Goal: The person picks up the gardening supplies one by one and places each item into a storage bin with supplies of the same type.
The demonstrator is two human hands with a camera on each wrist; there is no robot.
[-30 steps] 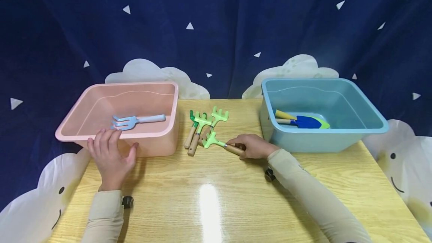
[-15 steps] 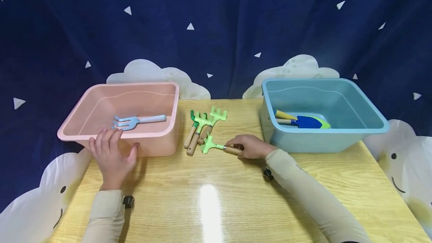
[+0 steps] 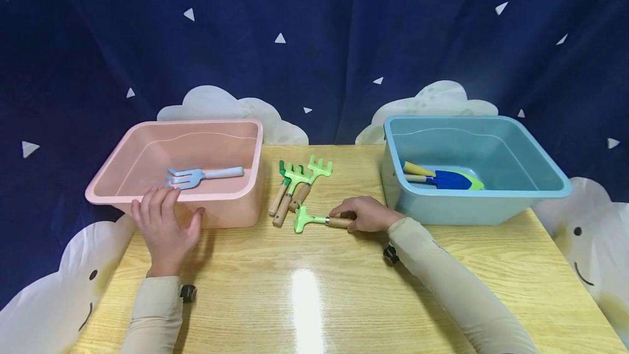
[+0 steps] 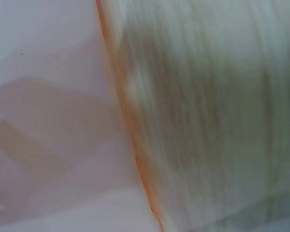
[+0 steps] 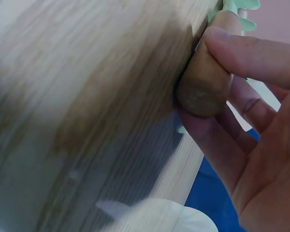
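Observation:
In the head view my right hand [image 3: 366,214] pinches the wooden handle of a light-green toy rake [image 3: 319,220] low over the table. The right wrist view shows thumb and fingers around the handle's round wooden end [image 5: 203,94]. My left hand [image 3: 164,228] rests at the front rim of the pink tub [image 3: 231,206], fingertips over the edge and thumb by the outer wall. A light-blue fork [image 3: 191,177] lies inside that tub. Left of the held rake lie a light-green rake [image 3: 291,187], another light-green rake [image 3: 316,168] and a dark-green-headed tool [image 3: 277,198], partly overlapping.
A blue tub [image 3: 472,206] stands on the right of the wooden table [image 3: 255,288]. Inside it are a blue-bladed trowel [image 3: 449,180] and a yellow-handled tool [image 3: 416,169], partly covered. A dark blue curtain [image 3: 324,26] hangs behind the table.
The held rake has turned in my right hand, its head rolling over and dropping toward the table's front, slightly apart from the other tools. My left hand stays at the pink rim.

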